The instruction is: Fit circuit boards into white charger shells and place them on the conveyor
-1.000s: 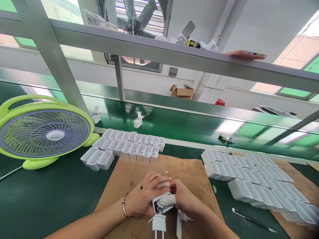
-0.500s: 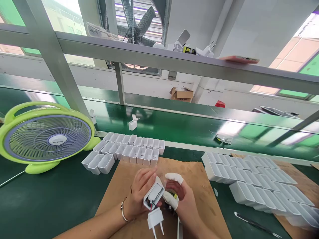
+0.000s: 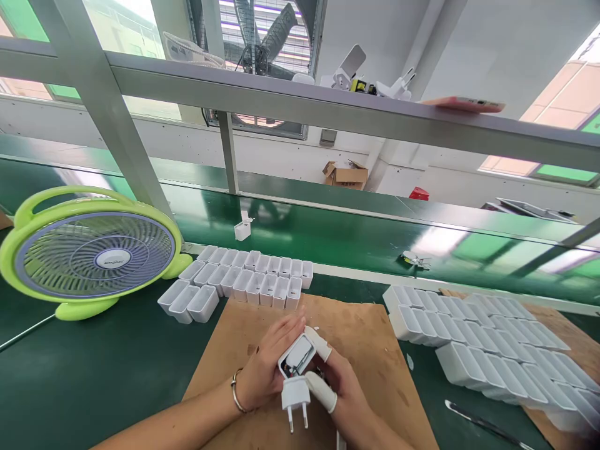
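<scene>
- Green workbench point(image 3: 117, 369) was partly covered by brown cardboard point(image 3: 360, 328).
- Over it, a white box point(image 3: 300, 354) was gripped by the left hand point(image 3: 268, 365), a plug point(image 3: 295, 394) at its open end.
- The right hand point(image 3: 344, 385) was curved alongside, its hold unclear.

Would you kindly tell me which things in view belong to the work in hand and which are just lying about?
Probably part of the work:
case, between left hand and right hand
plug at its open end
cardboard underneath
left rows of cases
right rows of cases
tweezers, unheld

Probably just lying about:
fan
carton
pink slab
</scene>
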`<action>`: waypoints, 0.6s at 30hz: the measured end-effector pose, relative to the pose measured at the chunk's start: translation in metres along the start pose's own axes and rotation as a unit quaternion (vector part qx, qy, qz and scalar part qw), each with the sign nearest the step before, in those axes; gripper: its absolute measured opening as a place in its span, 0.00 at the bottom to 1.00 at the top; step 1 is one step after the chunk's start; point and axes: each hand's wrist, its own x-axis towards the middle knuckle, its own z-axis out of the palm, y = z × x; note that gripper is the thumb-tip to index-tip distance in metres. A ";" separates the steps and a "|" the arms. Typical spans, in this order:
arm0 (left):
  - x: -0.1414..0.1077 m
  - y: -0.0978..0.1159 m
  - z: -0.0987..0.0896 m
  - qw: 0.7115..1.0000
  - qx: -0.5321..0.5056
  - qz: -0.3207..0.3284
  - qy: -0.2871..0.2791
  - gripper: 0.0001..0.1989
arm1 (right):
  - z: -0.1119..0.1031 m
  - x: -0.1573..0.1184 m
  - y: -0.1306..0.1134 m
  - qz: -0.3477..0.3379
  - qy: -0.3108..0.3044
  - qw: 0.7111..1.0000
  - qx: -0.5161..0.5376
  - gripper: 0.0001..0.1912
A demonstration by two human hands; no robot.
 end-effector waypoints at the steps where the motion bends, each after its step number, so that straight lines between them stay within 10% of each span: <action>1: -0.001 -0.001 0.000 1.000 -0.002 0.003 -0.006 0.29 | -0.002 0.001 -0.003 0.009 -0.011 1.000 0.023 0.27; 11: 0.000 0.012 0.001 0.962 -0.194 -0.191 -0.025 0.46 | -0.010 0.004 0.007 -0.100 -0.012 0.979 -0.177 0.23; 15: 0.001 0.011 0.001 0.953 -0.230 -0.195 -0.023 0.44 | -0.003 0.008 0.002 0.051 0.031 0.993 0.105 0.21; 18: 0.000 0.009 -0.002 0.969 -0.179 -0.164 -0.047 0.48 | -0.007 0.014 -0.006 0.170 0.066 0.925 0.332 0.22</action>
